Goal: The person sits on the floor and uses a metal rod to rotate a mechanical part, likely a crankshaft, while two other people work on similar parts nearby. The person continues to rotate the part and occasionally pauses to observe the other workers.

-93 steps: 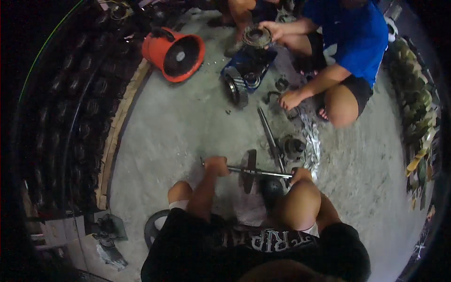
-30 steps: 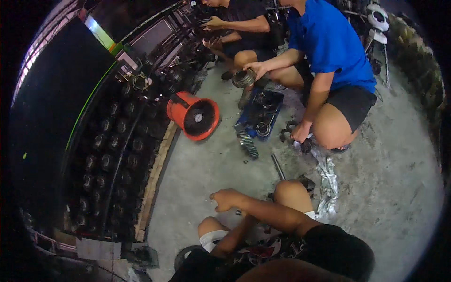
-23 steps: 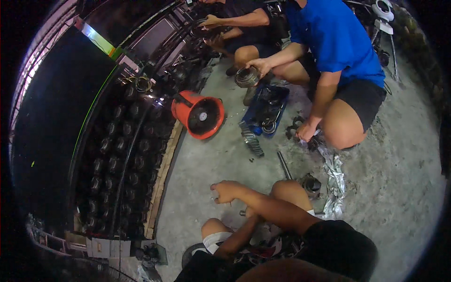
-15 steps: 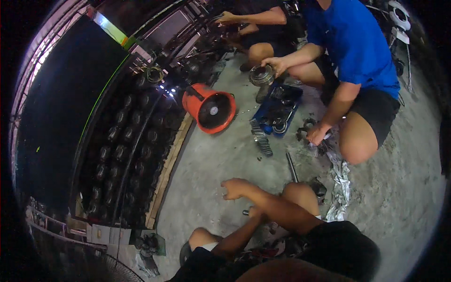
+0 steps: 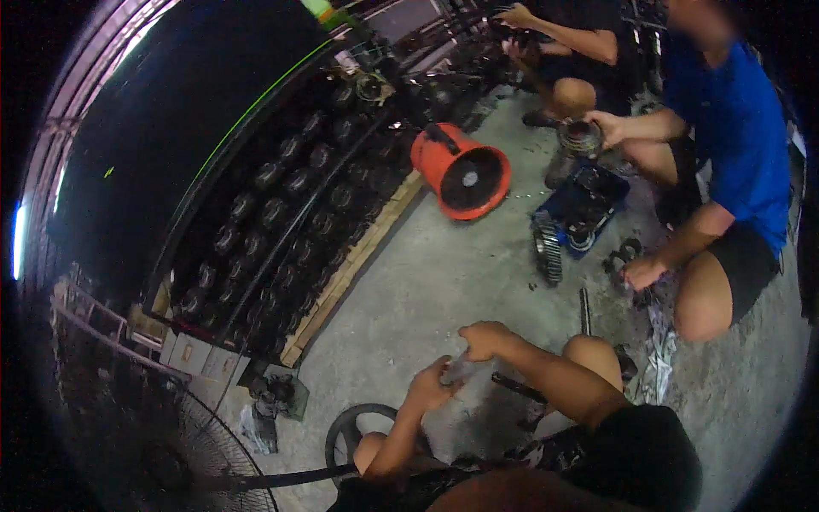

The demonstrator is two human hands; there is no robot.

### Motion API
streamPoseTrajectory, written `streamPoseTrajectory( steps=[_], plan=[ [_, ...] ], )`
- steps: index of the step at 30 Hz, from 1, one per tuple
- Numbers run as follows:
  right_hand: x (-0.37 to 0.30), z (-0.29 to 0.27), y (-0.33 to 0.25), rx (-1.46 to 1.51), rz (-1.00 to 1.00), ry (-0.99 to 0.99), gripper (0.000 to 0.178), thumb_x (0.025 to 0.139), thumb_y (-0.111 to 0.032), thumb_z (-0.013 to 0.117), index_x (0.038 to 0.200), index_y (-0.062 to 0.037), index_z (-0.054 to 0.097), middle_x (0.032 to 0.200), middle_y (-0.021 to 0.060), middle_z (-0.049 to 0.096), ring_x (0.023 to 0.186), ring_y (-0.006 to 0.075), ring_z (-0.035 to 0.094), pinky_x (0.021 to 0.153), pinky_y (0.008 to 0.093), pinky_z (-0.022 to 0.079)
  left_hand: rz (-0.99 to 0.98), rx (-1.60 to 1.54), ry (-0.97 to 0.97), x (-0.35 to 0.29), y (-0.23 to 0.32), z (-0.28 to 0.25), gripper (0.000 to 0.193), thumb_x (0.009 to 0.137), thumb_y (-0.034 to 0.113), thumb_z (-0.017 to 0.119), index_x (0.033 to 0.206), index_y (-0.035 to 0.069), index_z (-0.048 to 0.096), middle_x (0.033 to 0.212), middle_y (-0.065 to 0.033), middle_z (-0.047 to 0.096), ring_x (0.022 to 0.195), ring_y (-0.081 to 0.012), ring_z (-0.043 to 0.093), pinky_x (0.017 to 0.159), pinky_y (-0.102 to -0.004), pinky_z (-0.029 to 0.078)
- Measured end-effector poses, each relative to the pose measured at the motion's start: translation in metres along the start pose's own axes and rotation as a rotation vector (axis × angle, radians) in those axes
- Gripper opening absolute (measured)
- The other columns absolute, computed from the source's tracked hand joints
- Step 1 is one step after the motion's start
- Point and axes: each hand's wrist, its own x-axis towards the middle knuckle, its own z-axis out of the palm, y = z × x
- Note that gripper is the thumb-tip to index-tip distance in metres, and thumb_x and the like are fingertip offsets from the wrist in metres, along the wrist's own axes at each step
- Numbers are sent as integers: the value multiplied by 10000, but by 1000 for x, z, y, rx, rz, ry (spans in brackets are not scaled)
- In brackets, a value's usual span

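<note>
In front of my knees, my left hand (image 5: 433, 386) and my right hand (image 5: 485, 340) are close together with fingers bent. Between them is a pale, blurred piece (image 5: 461, 369), perhaps thin plastic; its kind is not clear. Both hands appear closed on its edges. Below my right forearm lies a dark rod (image 5: 517, 387), partly hidden by the arm. A shiny metal shaft (image 5: 585, 311) points away from my right knee.
A co-worker in a blue shirt (image 5: 751, 141) squats at right, holding a round metal part (image 5: 580, 138). Nearby are a blue tray of parts (image 5: 553, 211), a toothed gear (image 5: 548, 248) and an orange blower (image 5: 444, 162). A wheel (image 5: 333, 437) and fan (image 5: 200, 427) are at lower left.
My view has swung left, so the surroundings sit further right. My left hand has come away from the rod near my knees, and a pale piece now shows between both hands.
</note>
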Motion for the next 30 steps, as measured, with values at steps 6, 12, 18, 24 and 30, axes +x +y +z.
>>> streamPoseTrajectory(
  steps=[6, 12, 18, 24, 30],
  plan=[
    [-7, -1, -44, -11, -34, 39, 592, 775, -392, 691, 1272, -88, 584, 1123, 164, 686, 1038, 364, 653, 853, 500, 519, 4, -61, 134, -17, -65, -6, 775, 790, 470, 755, 1347, -15, 519, 1142, -284, 657, 1081, -382, 650, 888, -435, 525],
    [-2, 8, -77, -119, -78, 187, 596, 744, -338, 690, 1282, -105, 584, 1110, 143, 692, 1051, 343, 657, 849, 489, 528, 67, -110, 184, -21, -59, -14, 797, 792, 491, 752, 1367, -6, 512, 1147, -271, 666, 1078, -370, 663, 917, -420, 523],
    [0, 19, -75, -186, 21, 61, 541, 721, -252, 684, 1237, -113, 603, 1073, 136, 697, 1013, 321, 675, 823, 501, 529, 43, -65, 23, -10, -83, 5, 826, 792, 489, 749, 1399, -2, 478, 1134, -262, 674, 1059, -375, 667, 933, -415, 514],
    [-2, 31, -79, -215, -37, -36, 514, 729, -246, 683, 1221, -114, 605, 1043, 135, 697, 1007, 335, 674, 829, 521, 520, -30, -64, -98, -19, -57, 1, 901, 797, 494, 742, 1457, -7, 385, 1069, -225, 696, 994, -360, 679, 886, -421, 517],
    [-3, 42, -78, -164, -30, -54, 462, 718, -255, 704, 1146, -97, 635, 1021, 144, 700, 1004, 346, 674, 829, 521, 521, 77, -39, -60, -29, -31, 0, 735, 806, 467, 771, 1335, 16, 532, 1080, -215, 700, 1008, -355, 679, 872, -416, 524]
  ],
)
